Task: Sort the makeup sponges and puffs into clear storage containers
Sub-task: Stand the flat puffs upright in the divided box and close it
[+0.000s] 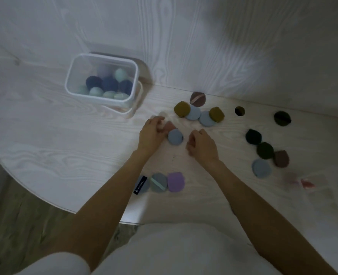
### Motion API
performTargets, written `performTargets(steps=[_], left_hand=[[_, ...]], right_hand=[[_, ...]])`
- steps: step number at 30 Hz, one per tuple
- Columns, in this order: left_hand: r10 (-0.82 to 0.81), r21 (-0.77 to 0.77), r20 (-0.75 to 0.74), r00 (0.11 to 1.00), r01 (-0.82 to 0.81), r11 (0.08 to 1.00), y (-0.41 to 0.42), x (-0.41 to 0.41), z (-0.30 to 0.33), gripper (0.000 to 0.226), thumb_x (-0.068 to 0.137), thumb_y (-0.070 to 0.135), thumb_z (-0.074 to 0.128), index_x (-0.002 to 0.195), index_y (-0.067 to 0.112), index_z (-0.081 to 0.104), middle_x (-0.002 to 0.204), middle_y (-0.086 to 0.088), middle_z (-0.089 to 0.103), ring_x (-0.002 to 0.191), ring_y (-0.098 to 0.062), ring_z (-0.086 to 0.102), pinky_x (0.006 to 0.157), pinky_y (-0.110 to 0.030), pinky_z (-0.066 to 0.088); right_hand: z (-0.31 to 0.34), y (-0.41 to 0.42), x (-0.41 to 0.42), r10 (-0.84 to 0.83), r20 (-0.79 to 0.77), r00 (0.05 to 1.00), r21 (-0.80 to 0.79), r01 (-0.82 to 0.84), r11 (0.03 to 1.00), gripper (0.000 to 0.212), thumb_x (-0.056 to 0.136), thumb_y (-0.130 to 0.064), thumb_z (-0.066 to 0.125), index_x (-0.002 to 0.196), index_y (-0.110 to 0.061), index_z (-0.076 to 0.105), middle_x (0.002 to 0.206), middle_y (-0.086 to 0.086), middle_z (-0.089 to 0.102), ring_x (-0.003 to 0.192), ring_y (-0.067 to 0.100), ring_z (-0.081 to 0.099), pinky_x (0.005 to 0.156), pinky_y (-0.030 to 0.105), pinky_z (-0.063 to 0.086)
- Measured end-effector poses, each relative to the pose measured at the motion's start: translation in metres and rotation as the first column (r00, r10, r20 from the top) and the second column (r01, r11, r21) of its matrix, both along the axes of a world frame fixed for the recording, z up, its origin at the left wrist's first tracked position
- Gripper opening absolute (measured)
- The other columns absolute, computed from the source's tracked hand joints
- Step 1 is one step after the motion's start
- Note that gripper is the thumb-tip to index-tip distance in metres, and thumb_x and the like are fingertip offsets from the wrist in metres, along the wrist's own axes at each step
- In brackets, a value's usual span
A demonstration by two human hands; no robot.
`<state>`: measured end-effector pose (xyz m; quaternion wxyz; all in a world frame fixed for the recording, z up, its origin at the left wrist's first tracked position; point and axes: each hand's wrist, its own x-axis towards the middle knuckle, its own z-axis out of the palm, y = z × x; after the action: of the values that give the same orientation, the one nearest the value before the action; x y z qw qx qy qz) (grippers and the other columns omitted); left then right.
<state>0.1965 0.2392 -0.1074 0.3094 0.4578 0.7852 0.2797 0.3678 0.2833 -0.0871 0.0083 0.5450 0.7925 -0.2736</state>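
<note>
Head view: one look down at a pale wood-grain worktop (64,155), both bare arms reaching in from the near edge.
Left hand (152,132): fingers curled, pinching a pink puff (170,126) at mid-worktop; the fingertips are blurred, so the exact grip is hard to read.
Blue puff (175,136): lying flat, touching the pink puff and just right of the left hand, between the two hands.
Right hand (201,145): loosely curled, nothing in it, just beside the blue puff, not touching it.
Hands together or apart: apart, with the blue puff in the gap.
Clear container (102,80): toward the far left of the worktop, near the wall, well beyond the left hand; open on top, holding navy, mint and lilac sponges (108,84). A second tub or lid sits under it, I cannot tell which.
Far cluster (198,114): mustard, light blue and mauve puffs overlapping, just beyond both hands by the wall edge.
Right side: dark green puffs (253,136), a brown and a blue-grey one, well right of the right hand.
Near edge: a lilac puff (176,182), a grey-teal one and a labelled one in a row between the forearms.
</note>
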Motion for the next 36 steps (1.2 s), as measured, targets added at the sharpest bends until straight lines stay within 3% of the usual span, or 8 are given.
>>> performTargets(steps=[3, 10, 20, 23, 27, 30, 33, 36], left_hand=[[-0.11, -0.049, 0.044, 0.993, 0.112, 0.992, 0.004, 0.014, 0.004, 0.053, 0.076, 0.016, 0.073, 0.125, 0.012, 0.052, 0.102, -0.008, 0.063, 0.086, -0.019, 0.058, 0.078, -0.029, 0.046], [-0.134, -0.025, -0.108, 0.985, 0.133, 0.991, 0.007, 0.053, 0.007, 0.029, 0.089, 0.012, 0.056, 0.115, 0.0, 0.057, 0.107, -0.021, 0.057, 0.098, -0.034, 0.053, 0.081, -0.035, 0.039], [-0.028, -0.212, 0.077, 0.997, 0.044, 0.976, 0.041, 0.055, 0.015, 0.028, 0.08, 0.015, 0.07, 0.106, 0.006, 0.063, 0.104, -0.012, 0.066, 0.098, -0.024, 0.059, 0.078, -0.028, 0.044], [-0.017, -0.123, 0.123, 0.992, 0.032, 0.992, 0.035, 0.054, 0.023, 0.02, 0.079, 0.016, 0.071, 0.096, 0.007, 0.067, 0.097, -0.008, 0.068, 0.095, -0.022, 0.061, 0.078, -0.027, 0.048], [-0.084, 0.234, -0.291, 0.953, 0.156, 0.96, 0.012, 0.055, 0.045, 0.011, 0.08, 0.018, 0.069, 0.09, 0.013, 0.069, 0.091, -0.006, 0.061, 0.086, -0.02, 0.054, 0.063, -0.027, 0.043], [-0.073, 0.356, -0.437, 0.896, 0.247, 0.901, -0.004, 0.062, 0.062, 0.012, 0.08, 0.013, 0.069, 0.091, 0.015, 0.069, 0.094, -0.005, 0.063, 0.089, -0.022, 0.055, 0.065, -0.025, 0.041], [-0.142, 0.363, -0.122, 0.982, 0.177, 0.915, -0.012, 0.102, 0.082, 0.011, 0.082, 0.012, 0.066, 0.091, 0.018, 0.068, 0.095, 0.002, 0.067, 0.087, -0.012, 0.06, 0.071, -0.021, 0.047], [-0.247, 0.221, 0.122, 0.961, 0.216, 0.951, -0.006, 0.166, 0.089, 0.011, 0.084, 0.012, 0.067, 0.094, 0.016, 0.067, 0.092, -0.001, 0.07, 0.078, -0.012, 0.063, 0.069, -0.019, 0.052]], right_hand=[[0.003, -0.009, 0.021, -0.073, -0.053, 0.996, -0.015, 0.072, 0.997, 0.014, 0.084, -0.015, 0.061, 0.094, -0.005, 0.058, 0.096, 0.012, 0.058, 0.086, 0.027, 0.055, 0.068, 0.03, 0.038], [0.006, -0.027, 0.07, -0.21, -0.156, 0.965, -0.038, 0.206, 0.978, 0.025, 0.087, -0.006, 0.056, 0.111, -0.007, 0.059, 0.107, 0.011, 0.059, 0.086, 0.011, 0.048, 0.064, 0.015, 0.026], [-0.001, -0.037, 0.096, -0.303, -0.248, 0.92, -0.029, 0.305, 0.952, 0.024, 0.083, 0.002, 0.056, 0.104, -0.008, 0.06, 0.101, 0.012, 0.058, 0.082, 0.013, 0.048, 0.071, 0.024, 0.038], [0.0, -0.038, 0.097, -0.324, -0.31, 0.894, -0.028, 0.332, 0.943, 0.023, 0.083, 0.003, 0.056, 0.103, -0.007, 0.06, 0.1, 0.012, 0.059, 0.083, 0.015, 0.05, 0.073, 0.03, 0.045], [0.005, -0.039, 0.106, -0.345, -0.416, 0.841, -0.011, 0.375, 0.927, 0.021, 0.084, 0.002, 0.056, 0.104, -0.006, 0.06, 0.101, 0.012, 0.058, 0.087, 0.019, 0.055, 0.079, 0.036, 0.05], [0.013, -0.045, 0.125, -0.343, -0.474, 0.811, 0.002, 0.391, 0.921, 0.018, 0.088, -0.002, 0.057, 0.106, -0.004, 0.059, 0.101, 0.011, 0.057, 0.087, 0.015, 0.051, 0.075, 0.021, 0.041], [0.026, -0.055, 0.156, -0.303, -0.506, 0.808, 0.085, 0.397, 0.914, 0.013, 0.088, -0.005, 0.059, 0.101, -0.005, 0.06, 0.098, 0.006, 0.059, 0.085, 0.011, 0.051, 0.069, 0.016, 0.039], [0.043, -0.065, 0.205, -0.306, -0.474, 0.825, 0.211, 0.444, 0.871, 0.014, 0.084, -0.002, 0.063, 0.097, -0.005, 0.061, 0.095, 0.008, 0.062, 0.082, 0.012, 0.051, 0.07, 0.016, 0.038]])
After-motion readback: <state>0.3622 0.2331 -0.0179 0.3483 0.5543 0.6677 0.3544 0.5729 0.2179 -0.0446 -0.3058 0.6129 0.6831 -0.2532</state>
